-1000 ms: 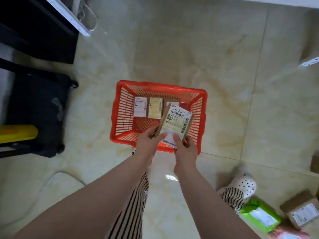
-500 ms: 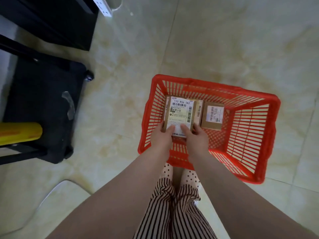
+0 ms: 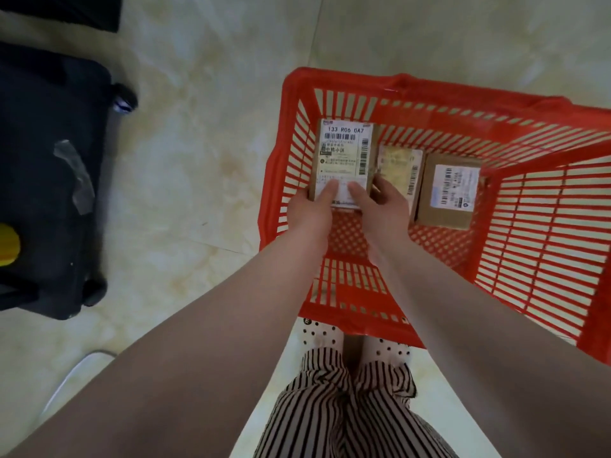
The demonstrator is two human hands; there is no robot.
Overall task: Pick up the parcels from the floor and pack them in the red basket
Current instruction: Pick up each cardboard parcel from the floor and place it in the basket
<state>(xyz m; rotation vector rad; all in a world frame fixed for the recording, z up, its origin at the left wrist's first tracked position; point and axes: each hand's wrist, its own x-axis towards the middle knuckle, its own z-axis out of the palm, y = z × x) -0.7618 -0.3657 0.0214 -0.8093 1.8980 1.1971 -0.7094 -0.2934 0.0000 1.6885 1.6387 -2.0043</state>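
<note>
- left hand [image 3: 309,211] + right hand [image 3: 383,206]: both gripping labelled cardboard parcel [image 3: 344,160], thumbs on label
- parcel inside red basket [image 3: 545,246], left end, beside two other parcels [image 3: 426,186]

Red basket [image 3: 443,104]: 1, centre to right of frame
Parcels inside the basket: 3 — held brown box with white label [image 3: 344,153], upper centre; pale yellowish parcel [image 3: 398,166], just right of it; brown box with small white label [image 3: 449,190], further right
Hands: 2 — left hand [image 3: 309,209], right hand [image 3: 385,206], both at centre
Black wheeled case [image 3: 49,180]: 1, left edge
Yellow object [image 3: 8,244]: 1, far left edge
Polka-dot shoes [image 3: 322,335]: 2, lower centre
</note>
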